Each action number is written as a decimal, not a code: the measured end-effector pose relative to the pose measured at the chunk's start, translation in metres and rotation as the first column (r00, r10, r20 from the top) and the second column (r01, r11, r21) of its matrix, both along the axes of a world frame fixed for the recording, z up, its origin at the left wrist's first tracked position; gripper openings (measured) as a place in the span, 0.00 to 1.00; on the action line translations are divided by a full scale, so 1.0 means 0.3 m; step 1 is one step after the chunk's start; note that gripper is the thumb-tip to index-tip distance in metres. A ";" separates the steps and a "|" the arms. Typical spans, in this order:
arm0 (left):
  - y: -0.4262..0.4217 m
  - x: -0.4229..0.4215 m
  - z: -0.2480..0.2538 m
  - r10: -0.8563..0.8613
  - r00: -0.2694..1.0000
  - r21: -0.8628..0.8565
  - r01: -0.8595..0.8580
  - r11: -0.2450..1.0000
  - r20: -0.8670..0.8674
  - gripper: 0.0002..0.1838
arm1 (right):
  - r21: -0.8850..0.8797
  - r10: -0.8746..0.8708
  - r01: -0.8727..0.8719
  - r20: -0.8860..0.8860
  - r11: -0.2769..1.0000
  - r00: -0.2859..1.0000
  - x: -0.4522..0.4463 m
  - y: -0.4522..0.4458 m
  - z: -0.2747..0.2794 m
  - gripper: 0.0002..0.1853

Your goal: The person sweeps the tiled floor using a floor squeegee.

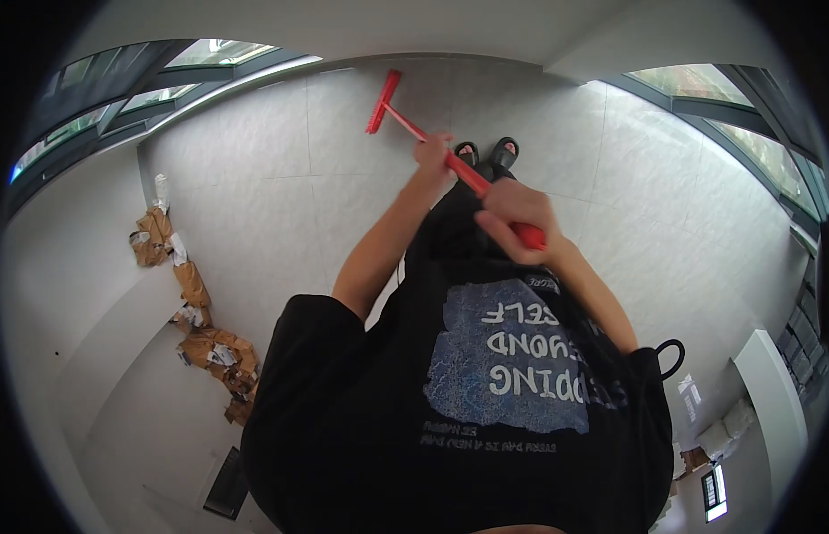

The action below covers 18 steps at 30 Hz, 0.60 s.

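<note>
My left hand [434,153] is wrapped round the lower part of a red handle. Nearer my body, my right hand [519,218] grips the same handle close to its thick red end. The handle belongs to a red broom or brush [384,101], whose narrow head rests on or just above the pale tiled floor [263,133], ahead and to the left of my feet. The handle slants across the front of my legs. Both hands look slightly blurred.
Black sandals [503,152] are on my feet. Crumpled brown paper and packaging [220,356] line the left wall. Dark-framed windows [220,53] run at the upper left and upper right [699,84]. Stacked dark items [802,343] and pale bags [728,429] lie at the right.
</note>
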<state>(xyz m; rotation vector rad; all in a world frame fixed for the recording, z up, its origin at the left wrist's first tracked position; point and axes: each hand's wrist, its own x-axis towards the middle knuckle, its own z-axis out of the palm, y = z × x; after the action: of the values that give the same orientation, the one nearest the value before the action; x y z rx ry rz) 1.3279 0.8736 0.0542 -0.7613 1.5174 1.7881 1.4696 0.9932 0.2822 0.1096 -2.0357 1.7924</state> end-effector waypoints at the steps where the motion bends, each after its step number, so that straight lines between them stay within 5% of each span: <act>1: -0.027 -0.070 0.068 0.031 0.999 -0.032 -0.030 0.999 0.041 0.09 | 0.025 0.051 -0.051 0.001 0.998 0.999 -0.051 -0.027 0.000 0.13; 5: -0.117 -0.325 0.044 0.002 0.999 -0.068 0.001 0.998 0.046 0.07 | 0.089 0.111 -0.108 -0.030 0.990 0.993 -0.257 -0.094 -0.094 0.15; 10: -0.035 -0.456 -0.023 -0.001 0.990 -0.071 0.011 0.997 0.138 0.12 | -0.036 0.094 -0.089 0.141 0.995 0.986 -0.336 -0.096 -0.229 0.15; 14: 0.033 -0.410 -0.130 -0.264 0.959 -0.053 0.271 0.961 0.106 0.11 | -0.087 -0.062 0.081 0.207 0.993 0.976 -0.287 -0.034 -0.226 0.08; 17: 0.149 -0.299 -0.414 -0.439 0.896 0.083 0.443 0.893 -0.062 0.07 | -0.178 -0.165 0.207 0.225 0.962 0.960 -0.105 0.122 -0.255 0.07; 18: 0.233 -0.216 -0.323 -0.576 0.817 0.090 0.573 0.814 0.006 0.05 | -0.178 -0.190 0.244 0.277 0.953 0.942 -0.019 0.184 -0.226 0.07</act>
<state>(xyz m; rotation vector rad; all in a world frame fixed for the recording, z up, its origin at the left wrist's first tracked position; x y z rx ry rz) 1.2632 0.9435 -0.0427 -0.2360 1.4399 1.3556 1.4639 1.0483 0.2145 -0.4167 -1.9176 1.9443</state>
